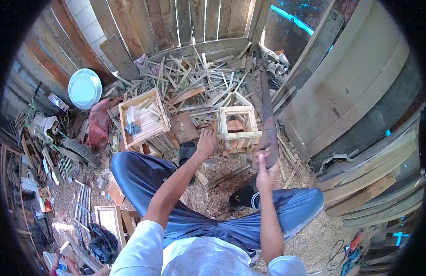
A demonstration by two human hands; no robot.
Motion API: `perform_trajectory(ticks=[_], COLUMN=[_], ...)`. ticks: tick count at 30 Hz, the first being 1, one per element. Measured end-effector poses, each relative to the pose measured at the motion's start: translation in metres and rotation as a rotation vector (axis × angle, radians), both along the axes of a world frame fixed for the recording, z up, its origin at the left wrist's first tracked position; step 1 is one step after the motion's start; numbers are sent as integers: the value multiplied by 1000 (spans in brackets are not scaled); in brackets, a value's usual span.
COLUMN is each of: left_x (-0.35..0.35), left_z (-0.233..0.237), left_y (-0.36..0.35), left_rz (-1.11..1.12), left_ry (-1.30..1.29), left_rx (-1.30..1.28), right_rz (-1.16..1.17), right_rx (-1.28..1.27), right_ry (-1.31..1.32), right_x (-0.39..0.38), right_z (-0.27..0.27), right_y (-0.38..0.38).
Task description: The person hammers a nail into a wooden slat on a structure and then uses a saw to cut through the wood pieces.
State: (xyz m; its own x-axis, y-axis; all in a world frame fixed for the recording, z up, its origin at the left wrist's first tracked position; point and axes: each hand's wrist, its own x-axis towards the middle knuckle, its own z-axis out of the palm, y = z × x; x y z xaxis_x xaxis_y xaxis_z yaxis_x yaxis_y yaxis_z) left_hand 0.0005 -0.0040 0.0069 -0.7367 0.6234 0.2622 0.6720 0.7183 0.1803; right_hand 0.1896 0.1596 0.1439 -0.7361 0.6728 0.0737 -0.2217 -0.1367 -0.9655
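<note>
A small open wooden frame (256,120) made of pale slats stands between my feet. My left hand (207,143) is at its left side, with fingers bent around the end of the front slat (240,135). My right hand (266,168), to the right of the frame, is closed on the handle of a handsaw (267,131). The saw's long dark blade points away from me, beside the frame's right side. Left of my left hand lies a flat brown board (184,127).
A wooden crate (166,120) holding plastic bags stands left of the board. Loose slats (194,78) are heaped beyond the frame. A white basin (85,89) leans at the left wall. Another person's hand (68,263) shows at bottom left. A power tool (352,257) lies bottom right.
</note>
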Motion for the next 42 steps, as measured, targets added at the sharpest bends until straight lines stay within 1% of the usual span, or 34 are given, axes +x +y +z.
perform_trajectory(ticks=[1, 2, 3, 5, 6, 7, 9, 10, 12, 13, 14, 15, 19, 22, 24, 28, 30, 31, 33, 34, 36, 38, 39, 40, 42], left_x=[-7, -13, -19, -34, -38, -42, -48, -48, -45, -42, -40, -40, -44, -44, -45, -47, -45, -46, -48, -48, -51, -48, -46, -40, -30], left_z=[-4, -8, -8, 1, 5, 9, 16, 25, 33, 30, 29, 25, 6, 0, -2, -4, -4, -2, 2, 5, 8, 7, 6, 14, 24], left_y=[2, 4, 3, -1, 0, 0, 1, 2, 3, 3, 3, 2, 3, 0, 0, 4, 8, 9, 12, 13, 13, 17, 18, 18, 17], left_rz=[-5, -7, -5, 70, 47, 46, 12, 13, 47, 48, 62, 76, 59, 7, 8, -26, 85, 83, 100, 100, 134, 162, 191, 198, 224], left_ry=[-80, -161, -171, -759, -713, -718, -779, -790, -736, -743, -706, -666, -701, -704, -741, -769, -588, -590, -710, -714, -879, -856, -835, -831, -932], left_rx=[110, 220, 221, 249, 220, 222, 86, 91, -65, -64, -17, 29, 70, 116, 162, 160, -16, -15, -22, -16, 59, 58, 51, 51, 154], right_rz=[77, 56, 58, 150, 94, 93, 29, -6, -3, -2, 9, 11, 91, 119, 132, 162, 164, 148, 132, 146, 162, 134, 140, 146, 147], right_rx=[27, 193, 193, -61, -180, -177, -41, -51, -46, -44, 31, 31, -27, 229, 224, 232, 232, 229, 231, 243, 259, 26, 27, 23, 22], right_ry=[54, 76, 65, -206, -233, -238, -317, -289, -312, -317, -331, -333, -344, -452, -470, -521, -532, -533, -540, -583, -625, -565, -561, -569, -593], right_x=[-1, -7, -7, -9, -8, -5, 1, 1, -2, -4, -6, -7, -8, -3, -2, -1, 0, -1, -1, -1, -2, -1, 0, 1, 0], right_z=[0, 2, -1, -7, -7, -14, -30, -25, -20, -19, -24, -27, -46, -53, -54, -71, -76, -76, -74, -73, -74, -84, -88, -92, -94], right_y=[-9, -11, -11, -11, -10, -12, -15, -22, -29, -32, -33, -38, -56, -58, -61, -57, -55, -54, -52, -50, -50, -52, -52, -50, -48])
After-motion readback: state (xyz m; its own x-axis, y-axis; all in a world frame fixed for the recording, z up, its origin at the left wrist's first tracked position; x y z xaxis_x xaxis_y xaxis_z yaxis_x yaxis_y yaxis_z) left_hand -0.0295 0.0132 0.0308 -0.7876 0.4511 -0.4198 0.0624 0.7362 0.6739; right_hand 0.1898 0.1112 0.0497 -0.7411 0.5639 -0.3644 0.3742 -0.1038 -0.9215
